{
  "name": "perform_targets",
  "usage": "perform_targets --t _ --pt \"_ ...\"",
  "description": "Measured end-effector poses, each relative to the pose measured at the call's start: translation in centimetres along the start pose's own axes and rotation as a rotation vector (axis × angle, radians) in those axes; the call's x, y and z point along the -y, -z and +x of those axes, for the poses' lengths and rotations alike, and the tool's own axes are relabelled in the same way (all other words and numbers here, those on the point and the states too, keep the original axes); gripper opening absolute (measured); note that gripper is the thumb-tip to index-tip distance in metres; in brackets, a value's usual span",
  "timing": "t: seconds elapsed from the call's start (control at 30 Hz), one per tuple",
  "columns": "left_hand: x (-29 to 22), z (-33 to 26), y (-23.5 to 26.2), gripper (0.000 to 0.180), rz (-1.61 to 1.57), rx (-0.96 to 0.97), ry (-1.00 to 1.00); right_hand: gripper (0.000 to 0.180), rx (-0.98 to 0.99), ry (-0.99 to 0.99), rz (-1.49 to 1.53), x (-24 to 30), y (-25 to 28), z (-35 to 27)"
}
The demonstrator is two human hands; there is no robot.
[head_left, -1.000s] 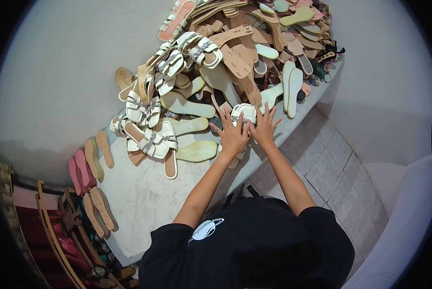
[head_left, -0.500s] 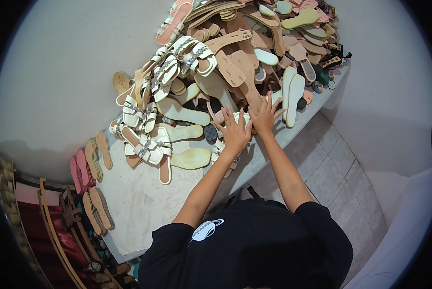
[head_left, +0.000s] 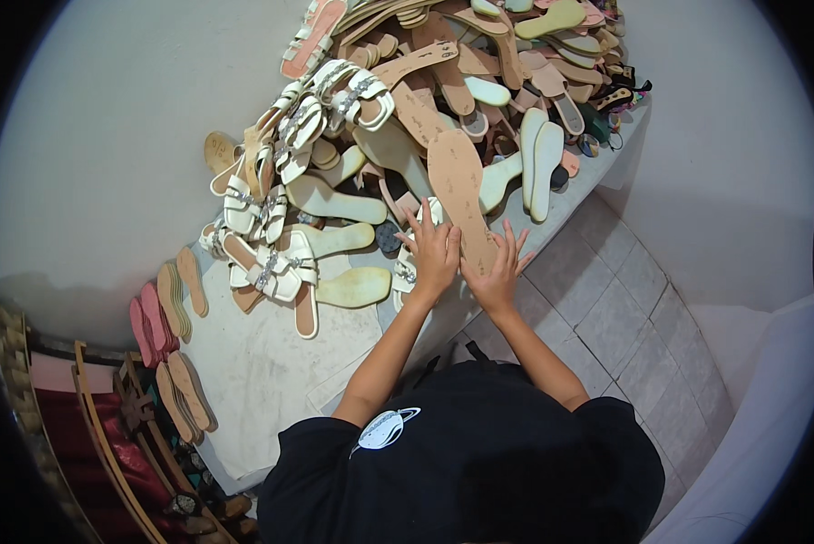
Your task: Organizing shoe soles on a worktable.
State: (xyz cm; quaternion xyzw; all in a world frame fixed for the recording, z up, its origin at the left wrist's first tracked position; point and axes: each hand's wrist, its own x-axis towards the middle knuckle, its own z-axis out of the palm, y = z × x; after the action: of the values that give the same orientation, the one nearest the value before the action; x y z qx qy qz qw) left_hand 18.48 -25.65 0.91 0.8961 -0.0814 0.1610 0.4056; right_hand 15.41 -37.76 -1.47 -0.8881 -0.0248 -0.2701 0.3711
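A tan insole (head_left: 458, 181) with dark marks on it lies over the near side of the shoe pile, its narrow end toward me. My right hand (head_left: 497, 279) grips that narrow end, fingers along its right edge. Beside the insole's left edge is my left hand (head_left: 435, 258), fingers spread, above a white sandal (head_left: 404, 279) that it partly hides. Whether the left hand touches the insole, I cannot tell. A dark round heel (head_left: 388, 238) and a pale yellowish sole (head_left: 354, 287) lie left of that hand.
White strappy sandals (head_left: 280, 272) with shiny trim heap on the left of the table (head_left: 243, 381). Two pale soles (head_left: 543, 168) lie right of the insole. Pink insoles (head_left: 157, 317) and tan insoles (head_left: 185, 394) line the left edge. Tiled floor (head_left: 606, 308) shows at right.
The tan insole has come toward me, drawn down by my right hand, which has closed on its narrow end. My left hand has shifted slightly left and stays spread.
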Motion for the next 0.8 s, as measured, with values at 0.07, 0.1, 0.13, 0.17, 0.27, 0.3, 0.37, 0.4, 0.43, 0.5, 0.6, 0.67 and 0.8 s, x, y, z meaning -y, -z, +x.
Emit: perform_targets --t 0.07,0.1,0.13,0.17,0.27,0.3,0.37,0.4,0.43,0.5,0.6,0.67,0.8 --pt "0.1 -1.1 0.7 0.031 0.01 -0.008 -0.012 0.074 0.036 0.019 0.044 0.5 0.6 -1.3" --pt "-0.3 -1.6 1.3 0.031 -0.011 -0.018 -0.028 0.074 0.043 0.021 0.048 0.8 0.9 -1.8" --pt "-0.5 -2.1 1.7 0.03 -0.031 -0.028 -0.044 0.075 0.005 0.11 0.115 1.1 1.2 -2.3" --pt "-0.4 -2.5 2.1 0.03 -0.05 -0.042 -0.032 0.077 -0.034 0.197 0.183 1.4 1.6 -2.5" --pt "-0.1 -4.0 3.7 0.029 -0.124 -0.051 0.078 0.069 0.109 0.694 0.069 1.2 3.7 -2.7" --pt "-0.1 -4.5 4.2 0.028 -0.116 -0.07 0.1 0.055 0.186 0.793 0.056 1.2 4.3 -2.6" --pt "0.1 -5.5 5.2 0.028 -0.099 -0.078 0.115 0.053 0.302 0.92 0.012 2.0 5.8 -2.2" --pt "0.1 -5.9 5.7 0.028 -0.083 -0.083 0.118 0.052 0.41 1.043 -0.039 2.3 6.3 -2.0" --pt "-0.1 -6.5 6.1 0.028 -0.052 -0.067 0.128 0.051 0.468 1.035 -0.046 2.3 6.5 -2.0" --pt "0.1 -7.5 6.2 0.028 -0.045 -0.074 0.141 0.051 0.518 1.03 -0.049 1.9 6.6 -1.6" --pt "0.2 -8.9 6.7 0.027 -0.022 -0.081 0.159 0.051 0.569 1.009 -0.067 2.3 6.0 -0.5" --pt "0.3 -9.7 7.2 0.027 -0.006 -0.089 0.172 0.053 0.466 0.791 -0.294 3.3 5.8 -0.1" --pt "0.4 -11.2 8.2 0.028 0.038 -0.053 0.198 0.059 0.472 0.787 -0.095 5.8 6.3 0.2"
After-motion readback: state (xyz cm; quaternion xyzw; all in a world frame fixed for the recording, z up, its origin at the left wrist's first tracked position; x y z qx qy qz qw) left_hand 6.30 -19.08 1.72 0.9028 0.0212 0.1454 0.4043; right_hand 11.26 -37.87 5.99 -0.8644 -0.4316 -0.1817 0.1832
